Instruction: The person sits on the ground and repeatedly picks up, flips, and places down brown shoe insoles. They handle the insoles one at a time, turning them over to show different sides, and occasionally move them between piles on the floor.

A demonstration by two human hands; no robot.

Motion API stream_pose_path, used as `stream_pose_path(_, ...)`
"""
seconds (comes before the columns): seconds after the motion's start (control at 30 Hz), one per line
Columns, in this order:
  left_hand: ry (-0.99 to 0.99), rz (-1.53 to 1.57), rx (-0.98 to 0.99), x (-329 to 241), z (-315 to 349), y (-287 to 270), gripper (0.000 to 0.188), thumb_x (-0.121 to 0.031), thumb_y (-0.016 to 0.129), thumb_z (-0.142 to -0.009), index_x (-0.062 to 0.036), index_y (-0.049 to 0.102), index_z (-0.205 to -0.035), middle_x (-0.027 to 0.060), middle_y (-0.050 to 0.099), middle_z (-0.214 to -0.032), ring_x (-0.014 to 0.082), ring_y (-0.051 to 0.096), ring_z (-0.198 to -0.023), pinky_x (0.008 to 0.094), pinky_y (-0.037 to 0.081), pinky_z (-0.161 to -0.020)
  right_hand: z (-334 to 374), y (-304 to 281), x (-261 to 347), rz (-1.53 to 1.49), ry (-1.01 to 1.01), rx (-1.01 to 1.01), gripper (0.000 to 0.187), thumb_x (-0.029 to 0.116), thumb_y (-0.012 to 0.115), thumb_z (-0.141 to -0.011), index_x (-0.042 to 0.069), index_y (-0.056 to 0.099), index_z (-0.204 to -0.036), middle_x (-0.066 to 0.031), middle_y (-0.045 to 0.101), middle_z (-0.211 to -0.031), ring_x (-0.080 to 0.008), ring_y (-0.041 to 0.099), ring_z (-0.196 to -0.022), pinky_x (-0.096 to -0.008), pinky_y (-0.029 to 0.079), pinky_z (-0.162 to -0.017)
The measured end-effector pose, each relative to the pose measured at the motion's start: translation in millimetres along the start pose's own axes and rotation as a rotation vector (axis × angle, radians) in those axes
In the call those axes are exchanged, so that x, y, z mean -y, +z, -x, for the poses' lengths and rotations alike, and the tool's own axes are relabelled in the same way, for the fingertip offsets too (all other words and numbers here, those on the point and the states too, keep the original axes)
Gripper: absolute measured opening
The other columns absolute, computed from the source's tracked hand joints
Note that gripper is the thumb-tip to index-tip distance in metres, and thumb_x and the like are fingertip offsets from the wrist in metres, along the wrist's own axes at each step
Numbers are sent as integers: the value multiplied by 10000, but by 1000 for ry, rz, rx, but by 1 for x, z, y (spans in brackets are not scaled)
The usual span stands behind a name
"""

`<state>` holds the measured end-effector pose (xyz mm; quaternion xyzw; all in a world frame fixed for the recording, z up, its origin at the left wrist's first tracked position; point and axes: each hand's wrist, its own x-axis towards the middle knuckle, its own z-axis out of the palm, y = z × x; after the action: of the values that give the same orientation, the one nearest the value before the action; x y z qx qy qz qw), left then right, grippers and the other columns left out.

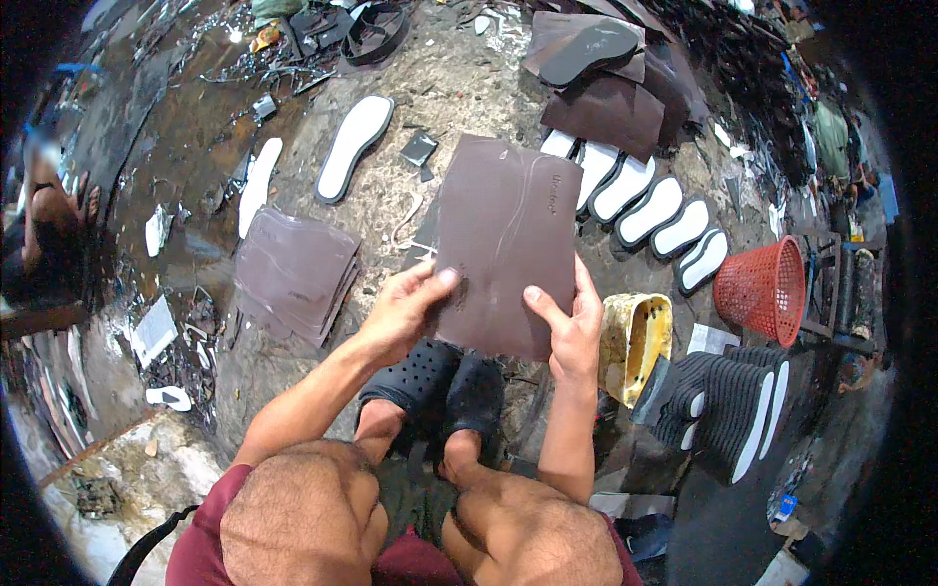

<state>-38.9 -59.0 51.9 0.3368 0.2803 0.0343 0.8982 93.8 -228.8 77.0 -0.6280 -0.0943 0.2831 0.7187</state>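
Between my two hands I hold up a brown rubbery sheet (pixel 508 234) with a pale sole-shaped outline drawn on it. My left hand (pixel 405 303) grips its lower left edge, thumb on top. My right hand (pixel 569 317) grips the lower right edge, thumb also on top; the fingers behind the sheet are mostly hidden. A stack of similar brown sheets (pixel 293 273) lies on the ground to the left. Beyond it are a white-topped sole (pixel 356 146) with a dark rim and a narrow white piece (pixel 259 186).
White-topped soles (pixel 650 215) lie in a row at right, below more brown sheets (pixel 611 112) and a dark sole (pixel 588 54). Nearer stand a red basket (pixel 757 293), a yellow container (pixel 635 347) and stacked striped soles (pixel 723 410). Another person's hand (pixel 59 210) shows far left. Scraps litter the floor.
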Motion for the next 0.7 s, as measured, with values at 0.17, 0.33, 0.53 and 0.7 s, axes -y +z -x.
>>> stream_pose_path(0.17,-11,60,59,8,9,-13,425,-274,558,-1023,-1,549,-1349,91,648,-1237,169,631,-1091,339,527,-946,1,3,-4,-122,92,-3,682,-9,753,-801,-54,452,-1411,-136,601,-1305,-225,583,-1173,-347,425,-1045)
stream_pose_path(0.33,144,-293,131,6,33,1,605,-168,680,-942,-30,408,-1464,81,601,-1311,169,624,-1094,338,541,-929,6,2,-11,-88,98,2,698,-42,721,-808,-44,420,-1437,-131,594,-1312,-231,572,-1194,-353,419,-1055)
stream_pose_path(0.53,-30,-310,195,4,43,-26,637,-174,738,-897,-31,438,-1441,94,589,-1315,184,636,-1032,383,579,-889,32,3,-25,-262,175,96,755,-85,662,-795,-17,362,-1484,-138,531,-1384,-254,532,-1257,-367,407,-1074)
stream_pose_path(0.7,93,-663,-265,-20,2,-151,492,-309,701,-904,-49,603,-1310,107,630,-1252,215,625,-1081,370,544,-898,38,-20,-53,-99,290,178,783,-73,670,-776,-36,335,-1483,-145,545,-1353,-238,544,-1236,-357,427,-1070)
